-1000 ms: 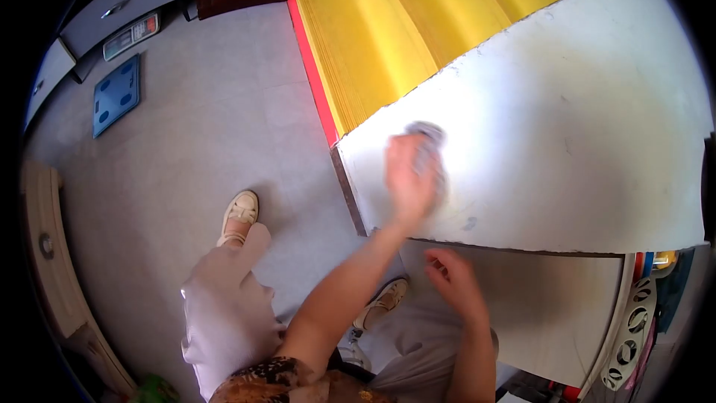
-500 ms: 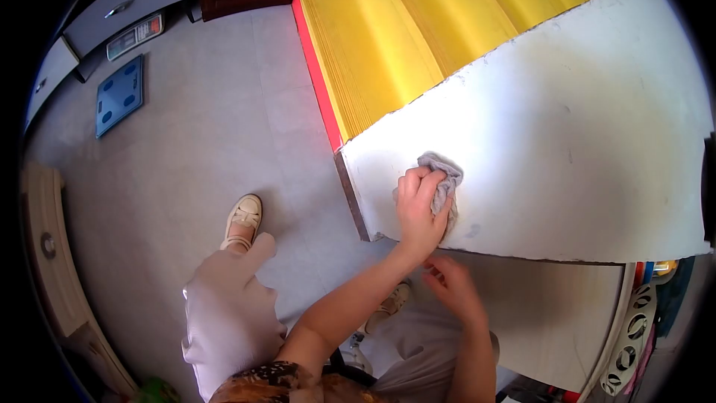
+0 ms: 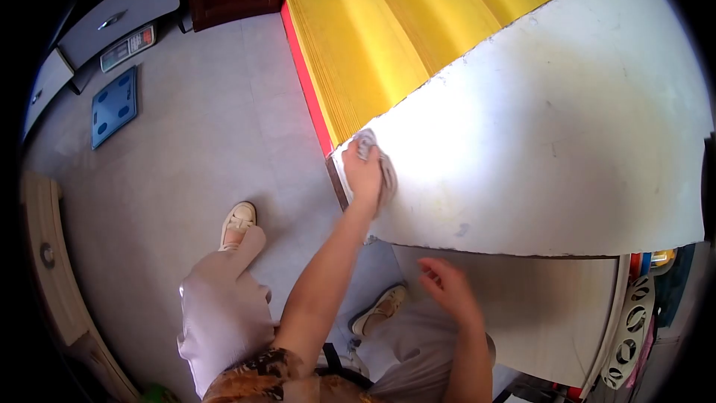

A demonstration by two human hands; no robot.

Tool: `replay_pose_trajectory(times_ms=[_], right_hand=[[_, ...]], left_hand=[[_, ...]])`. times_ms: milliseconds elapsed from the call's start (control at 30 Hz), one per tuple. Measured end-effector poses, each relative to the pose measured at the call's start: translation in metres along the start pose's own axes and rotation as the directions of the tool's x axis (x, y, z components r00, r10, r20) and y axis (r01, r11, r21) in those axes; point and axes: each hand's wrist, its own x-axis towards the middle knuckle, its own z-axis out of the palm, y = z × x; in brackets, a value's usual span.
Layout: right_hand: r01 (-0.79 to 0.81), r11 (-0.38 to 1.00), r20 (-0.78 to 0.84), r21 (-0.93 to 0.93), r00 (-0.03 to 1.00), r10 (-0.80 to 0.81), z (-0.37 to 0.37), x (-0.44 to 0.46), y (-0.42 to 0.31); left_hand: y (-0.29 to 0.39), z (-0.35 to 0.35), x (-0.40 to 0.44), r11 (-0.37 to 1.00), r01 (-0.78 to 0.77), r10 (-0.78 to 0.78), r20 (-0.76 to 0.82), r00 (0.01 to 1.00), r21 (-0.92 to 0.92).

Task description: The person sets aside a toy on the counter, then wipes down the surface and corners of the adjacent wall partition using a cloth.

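Note:
My left hand (image 3: 362, 173) presses a crumpled grey cloth (image 3: 387, 179) onto the white tabletop (image 3: 492, 157), close to its left corner. The fingers are closed around the cloth, part of which shows beside the palm and past the fingertips. Below the table's front edge, my right hand (image 3: 450, 288) hangs in the air with loosely bent fingers somewhat apart and nothing in them. Grey smudges and small dark marks dot the white surface, whose edges look chipped.
A yellow stepped surface (image 3: 395, 30) with a red side adjoins the tabletop. On the tiled floor lie a blue scale (image 3: 115, 107) and another scale (image 3: 127, 48) by the drawers (image 3: 119, 11). A cream cabinet (image 3: 48, 254) stands left. A pale panel (image 3: 514, 313) sits under the tabletop.
My left hand has slid the cloth leftward and away from me, toward the tabletop's left corner. My right hand stays below the front edge, now apart from the left arm.

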Motion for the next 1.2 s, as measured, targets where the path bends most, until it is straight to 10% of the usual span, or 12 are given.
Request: replay_pose_trajectory(times_ms=[233,633,967,1200], right_hand=[[0.009,0.999,0.032,-0.037,0.999,-0.008,0.002,0.003,-0.001],[-0.005,1.000,0.026,0.011,1.000,0.005,0.004,0.002,0.009],[0.069,0.997,0.011,0.021,0.998,-0.070,0.003,-0.001,-0.002],[0.094,0.994,-0.050,0.064,0.995,-0.091,-0.005,-0.015,-0.003]], left_hand=[[0.132,-0.007,-0.073,0.847,-0.526,0.531,0.080,0.844,-0.072],[-0.055,-0.001,0.017,0.983,0.168,-0.170,-0.014,0.985,-0.072],[0.194,-0.006,-0.073,0.726,-0.683,0.687,0.129,0.715,-0.077],[0.066,0.002,-0.011,0.981,-0.191,0.192,-0.017,0.981,0.032]])
